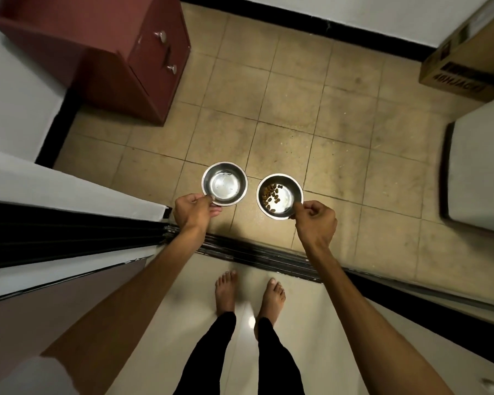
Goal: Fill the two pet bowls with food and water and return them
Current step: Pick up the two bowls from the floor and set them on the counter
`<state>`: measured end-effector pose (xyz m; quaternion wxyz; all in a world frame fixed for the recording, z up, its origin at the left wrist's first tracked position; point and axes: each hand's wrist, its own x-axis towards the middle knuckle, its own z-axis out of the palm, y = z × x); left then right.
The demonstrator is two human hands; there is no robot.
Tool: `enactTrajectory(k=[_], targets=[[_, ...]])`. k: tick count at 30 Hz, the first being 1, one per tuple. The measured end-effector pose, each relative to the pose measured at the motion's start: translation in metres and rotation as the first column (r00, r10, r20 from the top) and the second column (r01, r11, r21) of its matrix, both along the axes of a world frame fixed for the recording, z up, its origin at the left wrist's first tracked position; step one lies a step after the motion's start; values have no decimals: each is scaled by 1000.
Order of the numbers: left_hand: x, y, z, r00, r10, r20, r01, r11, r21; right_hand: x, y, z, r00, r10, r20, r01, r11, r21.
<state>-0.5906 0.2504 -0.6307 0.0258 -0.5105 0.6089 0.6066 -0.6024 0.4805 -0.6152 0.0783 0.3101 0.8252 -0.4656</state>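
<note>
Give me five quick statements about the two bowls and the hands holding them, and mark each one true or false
1. The left hand pinches the rim of the water bowl. True.
2. The kibble bowl is heaped to the brim. False: only a scatter of kibble lies in it.
3. The right hand holds the kibble bowl. True.
4. The cabinet is white. False: it is dark red.
5. Both bowls are plastic. False: they look like shiny metal.

Both bare arms stretched forward and down, well apart. Left hand pinches near rim of round shiny steel bowl, thumb on top. Right hand pinches near rim of second round steel bowl, fingers curled. Bare feet below, side by side.
</note>
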Motion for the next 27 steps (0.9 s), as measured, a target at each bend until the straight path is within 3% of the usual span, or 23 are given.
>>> enactTrajectory(k=[15, 27], targets=[[48, -12, 156, 994, 80, -73, -79, 997, 26, 37, -42, 153, 998, 32, -49, -34, 999, -39], [100, -7, 225, 990, 102, -102, -106, 994, -29, 77, -44, 216, 994, 60, -87, -67, 994, -87]])
